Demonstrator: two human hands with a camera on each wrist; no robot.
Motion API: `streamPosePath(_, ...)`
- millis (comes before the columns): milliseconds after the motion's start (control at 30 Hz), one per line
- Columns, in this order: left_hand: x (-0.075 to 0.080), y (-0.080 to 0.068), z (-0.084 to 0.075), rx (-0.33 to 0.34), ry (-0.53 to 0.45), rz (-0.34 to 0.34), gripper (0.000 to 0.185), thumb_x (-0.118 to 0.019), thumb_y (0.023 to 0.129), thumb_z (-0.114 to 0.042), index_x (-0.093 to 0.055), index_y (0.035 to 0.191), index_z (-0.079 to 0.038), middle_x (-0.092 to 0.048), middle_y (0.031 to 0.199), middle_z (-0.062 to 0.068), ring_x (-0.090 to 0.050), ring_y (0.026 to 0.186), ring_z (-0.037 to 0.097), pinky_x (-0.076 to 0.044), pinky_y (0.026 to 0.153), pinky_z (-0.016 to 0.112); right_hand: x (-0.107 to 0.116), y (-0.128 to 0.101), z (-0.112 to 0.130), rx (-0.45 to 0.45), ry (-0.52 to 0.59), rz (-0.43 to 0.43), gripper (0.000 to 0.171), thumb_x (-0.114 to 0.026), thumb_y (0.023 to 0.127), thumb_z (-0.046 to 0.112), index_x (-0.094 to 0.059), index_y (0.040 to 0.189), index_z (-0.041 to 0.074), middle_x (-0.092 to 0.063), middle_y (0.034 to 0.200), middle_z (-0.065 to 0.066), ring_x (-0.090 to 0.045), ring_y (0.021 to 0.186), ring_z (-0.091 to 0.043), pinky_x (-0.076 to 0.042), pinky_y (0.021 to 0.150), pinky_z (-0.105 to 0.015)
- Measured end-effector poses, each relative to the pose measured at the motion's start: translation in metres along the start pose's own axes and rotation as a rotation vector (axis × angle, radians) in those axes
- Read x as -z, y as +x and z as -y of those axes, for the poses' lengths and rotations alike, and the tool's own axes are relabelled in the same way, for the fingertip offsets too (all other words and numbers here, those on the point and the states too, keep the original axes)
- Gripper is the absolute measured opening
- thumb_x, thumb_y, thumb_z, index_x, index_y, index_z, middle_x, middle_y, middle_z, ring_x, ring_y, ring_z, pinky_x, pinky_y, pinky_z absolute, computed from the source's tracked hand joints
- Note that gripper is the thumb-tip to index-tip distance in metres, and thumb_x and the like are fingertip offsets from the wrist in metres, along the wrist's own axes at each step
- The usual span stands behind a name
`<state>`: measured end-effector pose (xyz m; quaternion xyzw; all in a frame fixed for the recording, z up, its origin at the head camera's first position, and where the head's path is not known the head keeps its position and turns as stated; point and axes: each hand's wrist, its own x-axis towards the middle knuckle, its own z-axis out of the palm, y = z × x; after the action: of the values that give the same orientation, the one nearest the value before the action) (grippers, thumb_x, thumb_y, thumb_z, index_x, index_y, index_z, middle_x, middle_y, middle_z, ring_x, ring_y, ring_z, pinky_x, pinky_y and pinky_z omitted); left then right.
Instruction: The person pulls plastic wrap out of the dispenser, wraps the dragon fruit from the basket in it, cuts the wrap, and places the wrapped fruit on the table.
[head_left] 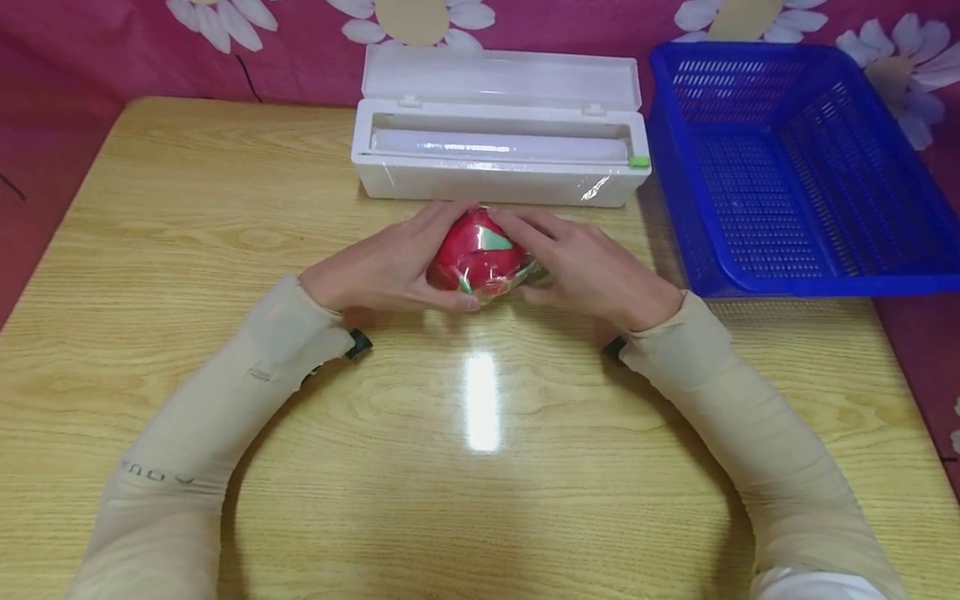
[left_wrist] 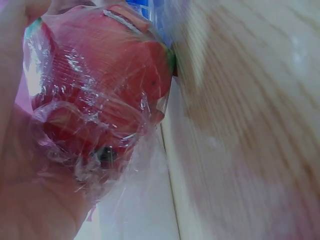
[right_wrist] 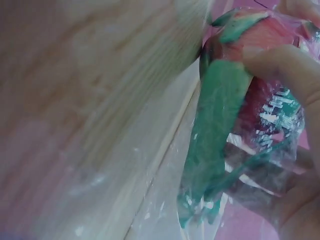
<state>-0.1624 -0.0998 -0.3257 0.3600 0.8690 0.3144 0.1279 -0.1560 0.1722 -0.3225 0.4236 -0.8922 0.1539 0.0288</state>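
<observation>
Near the middle of the table, a little toward its far edge, we hold a red toy fruit with green leaves between both our hands. It is covered in clear plastic film, which wrinkles over its surface. Our left hand curls its fingers around the left side of the fruit, and our right hand curls around the right side, with the fingers pressing the film. Just behind the fruit, at the far edge, stands a white film dispenser with its lid open. At the far right corner sits a blue basket.
</observation>
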Motion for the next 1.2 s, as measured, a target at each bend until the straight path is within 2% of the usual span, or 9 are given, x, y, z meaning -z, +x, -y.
streamPosePath(67, 0.000, 0.000, -0.001, 0.006, -0.022, 0.007, 0.109, -0.080, 0.082, -0.060, -0.017, 0.163, -0.022, -0.037, 0.158, 0.002, -0.046, 0.138, 0.016, -0.051, 0.114, 0.039, 0.001, -0.001, -0.001, 0.005, -0.018, 0.003, 0.086, -0.083, 0.089, 0.026, -0.037, 0.161, 0.015, -0.053, 0.154, -0.013, -0.067, 0.126, -0.037, -0.057, 0.105, -0.051)
streamPosePath(167, 0.000, 0.000, -0.001, 0.019, -0.027, 0.029, 0.116, -0.080, 0.082, -0.061, -0.010, 0.166, -0.020, -0.031, 0.164, 0.004, -0.042, 0.144, 0.018, -0.049, 0.116, 0.040, 0.001, -0.002, -0.002, 0.010, -0.028, 0.007, 0.087, -0.083, 0.089, 0.034, -0.038, 0.161, 0.016, -0.054, 0.153, -0.013, -0.067, 0.126, -0.037, -0.057, 0.104, -0.051)
streamPosePath(300, 0.002, -0.002, 0.000, 0.000, 0.042, 0.019, 0.122, -0.077, 0.084, -0.063, -0.003, 0.168, -0.015, -0.018, 0.172, 0.007, -0.032, 0.154, 0.024, -0.043, 0.122, 0.044, 0.001, -0.003, -0.003, 0.002, -0.031, 0.025, 0.089, -0.081, 0.089, 0.040, -0.036, 0.162, 0.016, -0.054, 0.154, -0.013, -0.066, 0.127, -0.037, -0.057, 0.105, -0.051)
streamPosePath(433, 0.004, -0.005, -0.001, -0.115, 0.164, -0.056, 0.115, -0.082, 0.083, -0.056, -0.017, 0.166, -0.011, -0.021, 0.172, 0.010, -0.026, 0.157, 0.028, -0.036, 0.126, 0.050, 0.004, -0.003, -0.004, -0.016, -0.037, 0.053, 0.090, -0.078, 0.089, 0.042, -0.032, 0.163, 0.017, -0.051, 0.157, -0.014, -0.066, 0.128, -0.038, -0.056, 0.106, -0.051)
streamPosePath(533, 0.003, -0.005, -0.002, -0.178, 0.203, -0.074, 0.113, -0.090, 0.079, -0.045, -0.023, 0.165, -0.014, -0.025, 0.169, 0.011, -0.026, 0.157, 0.029, -0.035, 0.127, 0.050, 0.006, -0.002, -0.004, -0.021, -0.039, 0.067, 0.091, -0.077, 0.090, 0.042, -0.029, 0.164, 0.018, -0.051, 0.157, -0.015, -0.067, 0.126, -0.039, -0.057, 0.105, -0.050)
streamPosePath(633, 0.002, -0.003, 0.000, -0.197, 0.211, -0.071, 0.112, -0.092, 0.078, -0.036, -0.023, 0.165, -0.017, -0.026, 0.168, 0.009, -0.026, 0.157, 0.028, -0.038, 0.126, 0.048, 0.006, -0.001, -0.005, -0.037, -0.043, 0.083, 0.092, -0.077, 0.091, 0.041, -0.028, 0.165, 0.017, -0.051, 0.157, -0.016, -0.068, 0.124, -0.039, -0.057, 0.104, -0.050)
streamPosePath(733, 0.000, -0.002, 0.001, -0.221, 0.218, -0.098, 0.106, -0.090, 0.081, -0.028, -0.025, 0.163, -0.014, -0.028, 0.168, 0.010, -0.026, 0.158, 0.028, -0.038, 0.126, 0.046, 0.007, 0.000, -0.006, -0.060, -0.031, 0.106, 0.091, -0.077, 0.092, 0.040, -0.027, 0.165, 0.016, -0.051, 0.156, -0.018, -0.069, 0.121, -0.039, -0.057, 0.104, -0.050)
streamPosePath(1067, -0.003, -0.002, 0.007, -0.287, 0.262, -0.130, 0.098, -0.082, 0.088, -0.018, -0.021, 0.164, -0.013, -0.025, 0.168, 0.010, -0.022, 0.160, 0.028, -0.030, 0.130, 0.043, 0.009, 0.002, -0.012, -0.043, 0.013, 0.111, 0.088, -0.074, 0.094, 0.042, -0.029, 0.164, 0.012, -0.053, 0.154, -0.021, -0.065, 0.129, -0.039, -0.054, 0.109, -0.052)
streamPosePath(1200, -0.004, -0.001, 0.008, -0.306, 0.272, -0.158, 0.091, -0.078, 0.092, -0.021, -0.024, 0.164, -0.012, -0.029, 0.167, 0.010, -0.025, 0.159, 0.029, -0.029, 0.131, 0.042, 0.010, 0.001, -0.011, -0.062, 0.015, 0.120, 0.089, -0.073, 0.095, 0.042, -0.026, 0.165, 0.014, -0.053, 0.154, -0.022, -0.067, 0.124, -0.039, -0.054, 0.108, -0.053)
